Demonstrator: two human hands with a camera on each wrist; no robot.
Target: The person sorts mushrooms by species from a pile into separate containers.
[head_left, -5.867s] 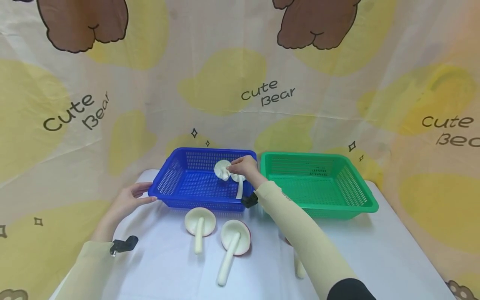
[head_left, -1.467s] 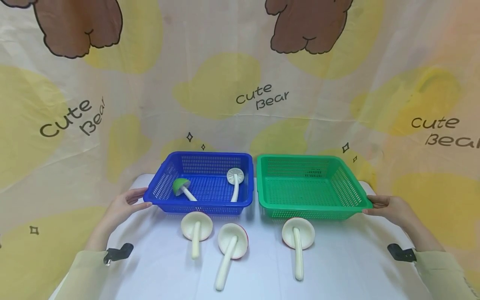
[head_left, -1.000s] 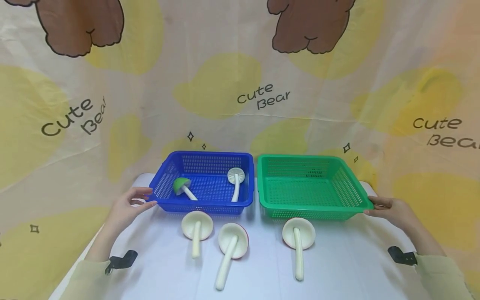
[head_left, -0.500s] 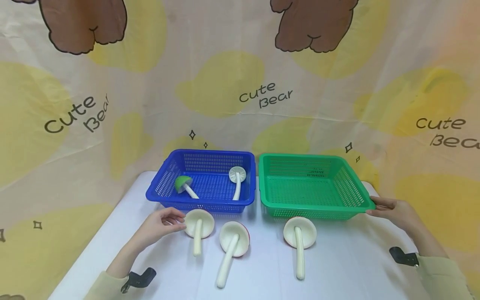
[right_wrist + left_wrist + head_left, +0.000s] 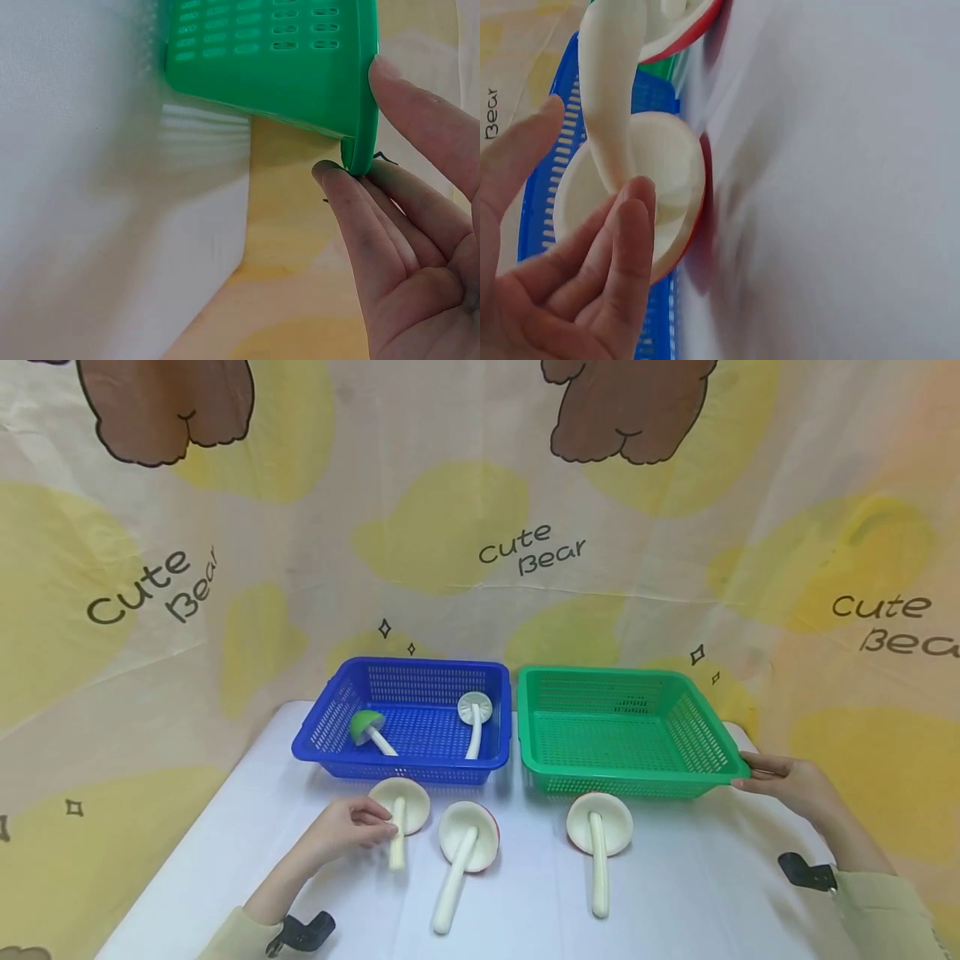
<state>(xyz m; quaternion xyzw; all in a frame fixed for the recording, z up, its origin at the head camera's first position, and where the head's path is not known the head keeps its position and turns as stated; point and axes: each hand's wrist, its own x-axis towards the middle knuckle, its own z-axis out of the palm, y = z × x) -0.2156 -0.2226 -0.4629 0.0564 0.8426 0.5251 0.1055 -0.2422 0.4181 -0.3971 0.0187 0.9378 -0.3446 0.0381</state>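
In the head view my left hand (image 5: 341, 837) is at the stem of the left toy mushroom (image 5: 414, 808), which lies on the table, pale underside showing. The left wrist view has its thumb apart from the stem (image 5: 609, 82) and the fingertips beside it; whether they touch it I cannot tell. My right hand (image 5: 798, 789) holds the right front corner of the green basket (image 5: 637, 782), thumb and fingers on either side of its rim (image 5: 365, 90). Two more mushrooms with red-edged caps lie on the table, one in the middle (image 5: 480, 842) and one further right (image 5: 611, 828).
A blue basket (image 5: 405, 770) stands left of the green one. It holds a green-capped mushroom (image 5: 367, 724) and a white mushroom (image 5: 475, 708). Both baskets sit at the back of the white table (image 5: 675, 893), before a printed cloth (image 5: 442, 527).
My right hand has gone from inside the blue basket to the green basket's corner. My left hand has left the blue basket's rim and moved right and nearer, to the left mushroom.
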